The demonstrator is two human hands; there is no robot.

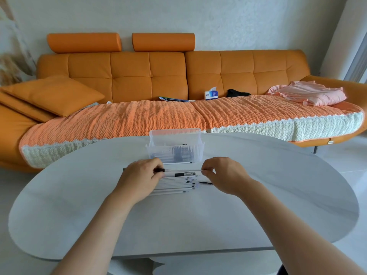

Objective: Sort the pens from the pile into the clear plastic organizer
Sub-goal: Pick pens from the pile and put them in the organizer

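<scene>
A pile of white pens with black tips (174, 184) lies in a row on the white oval table (258, 195). Just above the pile, my left hand (142, 178) and my right hand (223, 175) hold one white pen (182, 170) level between them, the left pinching its dark end, the right pinching the other tip. The clear plastic organizer (175, 148) stands right behind the hands, with several pens visible inside. A single dark pen (204, 182) lies on the table beside my right hand.
Behind the table runs a long orange sofa (158, 76) with a woven cover, a tissue box (211, 94), papers and a folded pink cloth (309, 94). The tabletop stretches bare to the left, right and front of the pile.
</scene>
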